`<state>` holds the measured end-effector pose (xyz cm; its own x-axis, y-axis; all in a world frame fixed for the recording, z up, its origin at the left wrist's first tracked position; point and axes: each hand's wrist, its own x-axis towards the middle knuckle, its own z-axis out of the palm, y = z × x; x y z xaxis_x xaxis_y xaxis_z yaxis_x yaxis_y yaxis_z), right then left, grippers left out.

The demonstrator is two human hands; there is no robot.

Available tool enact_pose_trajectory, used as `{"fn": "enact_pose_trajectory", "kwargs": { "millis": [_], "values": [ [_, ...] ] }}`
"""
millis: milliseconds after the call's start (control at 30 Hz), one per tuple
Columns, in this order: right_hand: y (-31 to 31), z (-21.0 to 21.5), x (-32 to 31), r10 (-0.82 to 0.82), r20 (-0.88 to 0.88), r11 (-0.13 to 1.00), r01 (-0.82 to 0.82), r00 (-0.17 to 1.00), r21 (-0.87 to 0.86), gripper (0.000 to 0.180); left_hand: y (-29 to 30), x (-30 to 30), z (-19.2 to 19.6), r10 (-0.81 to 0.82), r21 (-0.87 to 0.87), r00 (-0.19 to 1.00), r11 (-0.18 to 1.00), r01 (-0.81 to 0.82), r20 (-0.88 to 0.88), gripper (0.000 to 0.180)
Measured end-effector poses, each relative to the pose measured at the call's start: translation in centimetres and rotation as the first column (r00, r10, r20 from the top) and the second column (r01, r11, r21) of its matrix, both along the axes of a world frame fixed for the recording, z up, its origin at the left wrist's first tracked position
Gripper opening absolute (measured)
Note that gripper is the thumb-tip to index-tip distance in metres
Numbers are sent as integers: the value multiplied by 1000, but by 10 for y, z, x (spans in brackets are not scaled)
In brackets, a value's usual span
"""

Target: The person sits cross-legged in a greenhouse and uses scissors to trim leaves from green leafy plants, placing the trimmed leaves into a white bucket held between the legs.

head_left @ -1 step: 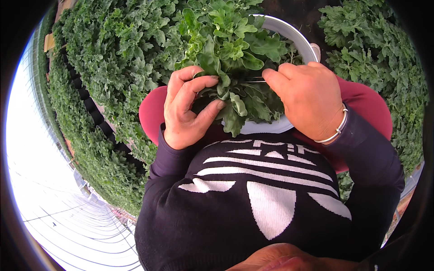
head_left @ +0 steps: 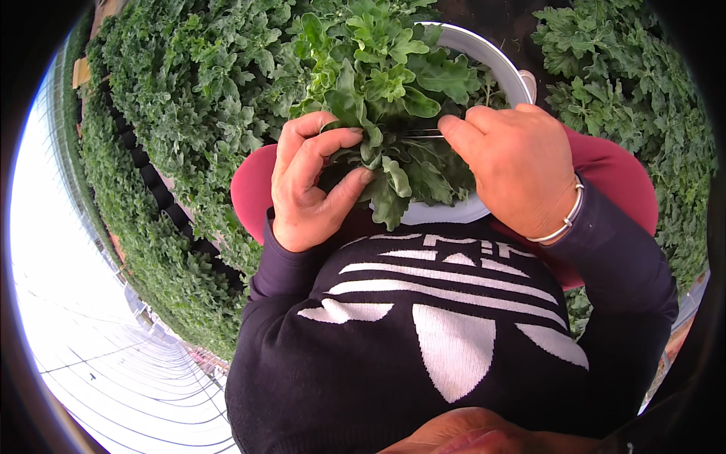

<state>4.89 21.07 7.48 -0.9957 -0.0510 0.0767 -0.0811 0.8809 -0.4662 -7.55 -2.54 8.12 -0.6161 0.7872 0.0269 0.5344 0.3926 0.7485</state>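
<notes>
I'm watching a soft, black-knit sweater with white bands; straight ahead at twelve sits a leafy plant, its leaves lobed and matte. From the chest, the left hand curls half open at ten-thirty, fingertips against the leaves, its grip unclear, while the right hand, knuckles up at one, closes around a thin, shiny metal tool pointing to nine. Beyond, a smooth, round pale bucket shows between twelve and one, bushy green rows at ten.
</notes>
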Motion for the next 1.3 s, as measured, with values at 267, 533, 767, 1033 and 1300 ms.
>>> {"fn": "enact_pose_trajectory", "kwargs": {
  "millis": [267, 533, 767, 1033, 1300],
  "values": [
    [2, -11, 8, -116, 209, 931, 180, 971, -318, 4, 1, -2, -3, -12, -6, 999, 1000, 12, -38, 43],
    [6, -15, 7, -86, 136, 950, 123, 987, -288, 9, 1, -1, -5, -3, 9, 999, 1000, 4, -34, 47],
    [6, -12, 4, -40, -33, 993, 36, 999, -113, 21, -1, 1, -4, 21, -27, 998, 999, -23, -63, 48],
    [7, -12, -1, 24, -167, 997, -35, 986, -64, 26, -2, -1, -6, 24, -28, 998, 999, -25, -60, 49],
    [4, -15, -1, 14, -50, 997, -17, 999, -74, 14, 0, -2, -4, -7, -25, 999, 1000, 6, -53, 49]
  ]
}}
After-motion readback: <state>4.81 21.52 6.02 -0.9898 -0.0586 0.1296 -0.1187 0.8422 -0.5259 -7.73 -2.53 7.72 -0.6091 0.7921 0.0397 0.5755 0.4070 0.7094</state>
